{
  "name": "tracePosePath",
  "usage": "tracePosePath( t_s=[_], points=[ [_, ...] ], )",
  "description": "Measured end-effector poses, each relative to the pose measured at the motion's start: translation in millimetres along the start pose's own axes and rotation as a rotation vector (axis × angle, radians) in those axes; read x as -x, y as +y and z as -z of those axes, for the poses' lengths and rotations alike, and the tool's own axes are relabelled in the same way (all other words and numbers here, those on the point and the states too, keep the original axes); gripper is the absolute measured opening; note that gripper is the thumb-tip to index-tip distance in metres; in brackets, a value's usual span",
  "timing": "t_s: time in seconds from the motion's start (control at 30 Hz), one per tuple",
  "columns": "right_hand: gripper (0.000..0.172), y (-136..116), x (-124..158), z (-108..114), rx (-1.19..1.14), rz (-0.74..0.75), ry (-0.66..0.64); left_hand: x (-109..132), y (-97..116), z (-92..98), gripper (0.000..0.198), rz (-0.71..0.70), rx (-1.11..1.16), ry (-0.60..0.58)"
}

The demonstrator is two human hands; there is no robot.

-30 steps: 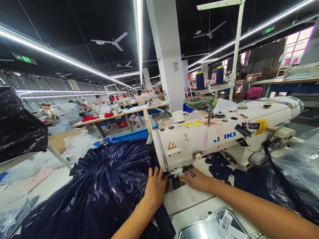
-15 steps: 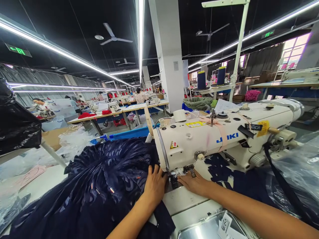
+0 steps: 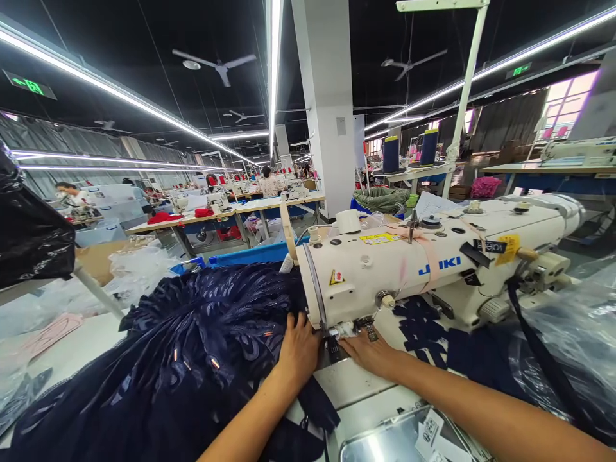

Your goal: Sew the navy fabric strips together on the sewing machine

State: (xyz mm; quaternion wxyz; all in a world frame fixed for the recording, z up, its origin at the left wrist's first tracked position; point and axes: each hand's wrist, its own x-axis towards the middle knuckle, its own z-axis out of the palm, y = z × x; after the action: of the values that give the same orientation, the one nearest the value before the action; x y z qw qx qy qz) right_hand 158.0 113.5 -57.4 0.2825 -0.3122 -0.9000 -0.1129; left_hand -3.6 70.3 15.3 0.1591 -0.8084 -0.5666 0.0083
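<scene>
A white sewing machine (image 3: 366,269) marked JUKI stands before me, its needle area low at the left end of the head. My left hand (image 3: 299,351) is closed on navy fabric (image 3: 168,359), just left of the presser foot (image 3: 333,348). That fabric lies in a large gathered heap, and a flap of it (image 3: 320,401) hangs below my left wrist. From the right, my right hand (image 3: 369,354) reaches to the presser foot with its fingers pressed together. The machine head partly covers those fingertips, and whatever they grip is hidden.
Small navy pieces (image 3: 423,327) lie behind my right forearm, with clear plastic (image 3: 572,340) at the far right. White labels (image 3: 429,433) rest on a metal plate at the front. A black plastic bag (image 3: 36,224) hangs at left. Two thread cones (image 3: 428,147) stand behind.
The navy flap by my left wrist has shifted up towards the machine, and its lower edge lies differently. Both hands stay close to the presser foot, and the view has turned slightly.
</scene>
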Motion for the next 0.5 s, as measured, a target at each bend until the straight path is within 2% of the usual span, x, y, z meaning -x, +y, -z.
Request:
tracePosePath(
  t_s=[0.13,0.23,0.33,0.4,0.5],
  points=[
    [0.025,2.3,0.0,-6.5,-0.046,-0.057,0.046,13.6,2.6,15.9,0.039,-0.011,0.011,-0.007],
    [0.024,4.0,-2.1,-5.4,-0.076,-0.032,0.050,39.2,1.0,36.0,0.042,-0.094,0.087,-0.016],
    [0.022,3.1,-5.7,-2.6,-0.087,-0.027,-0.009,65.0,-0.3,52.3,0.043,-0.176,0.261,-0.055],
    [0.021,-0.4,-7.7,1.8,-0.078,-0.054,-0.049,74.7,0.9,56.2,0.049,-0.225,0.347,-0.125],
    [0.018,-7.6,-6.7,19.0,-0.048,-0.086,-0.076,76.7,4.8,50.6,0.060,-0.283,0.388,-0.226]
  ],
)
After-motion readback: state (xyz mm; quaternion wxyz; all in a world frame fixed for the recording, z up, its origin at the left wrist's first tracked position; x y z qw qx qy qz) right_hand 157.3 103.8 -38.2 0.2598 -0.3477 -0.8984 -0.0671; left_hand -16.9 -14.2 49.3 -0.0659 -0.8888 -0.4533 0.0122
